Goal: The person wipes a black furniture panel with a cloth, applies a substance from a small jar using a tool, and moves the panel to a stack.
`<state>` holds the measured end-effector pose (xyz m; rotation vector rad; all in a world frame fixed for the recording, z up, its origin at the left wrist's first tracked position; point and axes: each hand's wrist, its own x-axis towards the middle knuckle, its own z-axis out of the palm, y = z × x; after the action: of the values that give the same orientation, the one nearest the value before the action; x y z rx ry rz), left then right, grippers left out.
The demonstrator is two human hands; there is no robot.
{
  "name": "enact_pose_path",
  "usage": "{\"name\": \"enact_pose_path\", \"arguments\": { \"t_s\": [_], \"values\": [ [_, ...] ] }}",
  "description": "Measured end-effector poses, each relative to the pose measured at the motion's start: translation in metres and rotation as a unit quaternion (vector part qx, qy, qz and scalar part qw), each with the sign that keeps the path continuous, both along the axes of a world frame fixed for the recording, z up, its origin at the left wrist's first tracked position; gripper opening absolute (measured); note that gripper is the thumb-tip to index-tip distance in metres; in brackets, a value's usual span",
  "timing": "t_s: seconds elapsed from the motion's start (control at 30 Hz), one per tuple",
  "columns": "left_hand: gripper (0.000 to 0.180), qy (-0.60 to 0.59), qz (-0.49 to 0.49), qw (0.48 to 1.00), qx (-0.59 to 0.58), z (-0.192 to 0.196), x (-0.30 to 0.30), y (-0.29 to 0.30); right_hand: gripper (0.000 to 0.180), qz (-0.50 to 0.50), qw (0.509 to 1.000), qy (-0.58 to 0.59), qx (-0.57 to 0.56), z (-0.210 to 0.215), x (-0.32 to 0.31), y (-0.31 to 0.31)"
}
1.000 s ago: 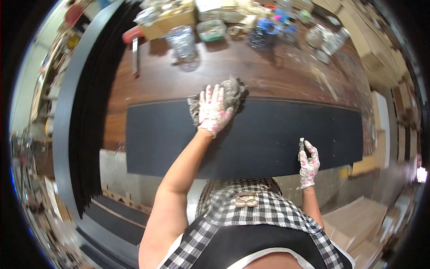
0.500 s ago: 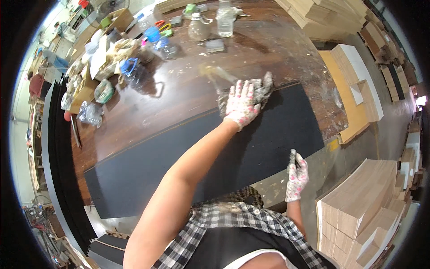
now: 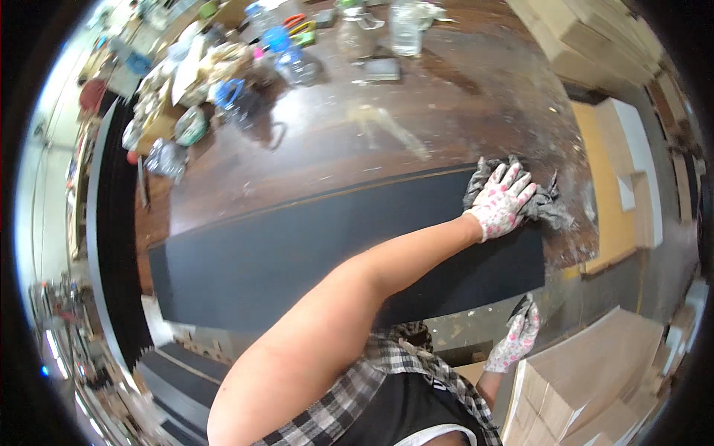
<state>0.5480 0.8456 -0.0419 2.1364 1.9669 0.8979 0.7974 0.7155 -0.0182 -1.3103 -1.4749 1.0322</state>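
Observation:
A long black board (image 3: 327, 230) lies across the table in front of me. My left hand (image 3: 500, 207), in a white glove with pink spots, presses flat with fingers spread on a crumpled grey rag (image 3: 549, 207) at the board's right end. Part of the rag is hidden under the palm and part hangs past the board's end. Lower right, beyond the board's near edge, my right hand (image 3: 518, 338) wears a matching glove. Its fingers are closed around a small dark thing (image 3: 520, 306) too unclear to name.
Bottles, scissors and bagged items crowd the far left of the brown table (image 3: 312, 160). A clear bottle (image 3: 405, 30) and a grey block (image 3: 381, 69) stand farther back. Dark boards (image 3: 119, 230) are stacked at left; wood-coloured panels (image 3: 587, 372) sit at lower right.
My left hand has slid the rag rightward along the board to its right end. My right hand has moved slightly right and down in view. The whole view has also shifted.

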Motion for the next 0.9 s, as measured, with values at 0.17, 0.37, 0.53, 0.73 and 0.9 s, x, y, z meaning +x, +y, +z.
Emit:
{"name": "enact_pose_path", "arguments": {
  "t_s": [0.17, 0.37, 0.53, 0.73, 0.9],
  "values": [
    [0.076, 0.022, 0.096, 0.994, -0.054, 0.027, -0.115, -0.171, 0.038, 0.09, 0.994, 0.06, 0.005, 0.008, -0.083, 0.012],
    [0.067, 0.061, 0.384, 0.913, -0.128, 0.037, -0.242, -0.412, 0.037, 0.265, 0.959, 0.1, -0.015, 0.013, -0.201, -0.046],
    [0.06, 0.018, 0.597, 0.784, -0.169, 0.057, -0.346, -0.583, 0.044, 0.408, 0.902, 0.125, -0.061, 0.033, -0.287, -0.135],
    [0.035, 0.014, 0.801, 0.589, -0.107, 0.032, -0.434, -0.77, 0.047, 0.482, 0.87, 0.011, -0.101, 0.022, -0.331, -0.19],
    [0.046, 0.004, 0.863, 0.504, 0.007, 0.041, -0.362, -0.881, 0.045, 0.459, 0.881, 0.034, -0.109, 0.036, -0.367, -0.207]
  ]
}}
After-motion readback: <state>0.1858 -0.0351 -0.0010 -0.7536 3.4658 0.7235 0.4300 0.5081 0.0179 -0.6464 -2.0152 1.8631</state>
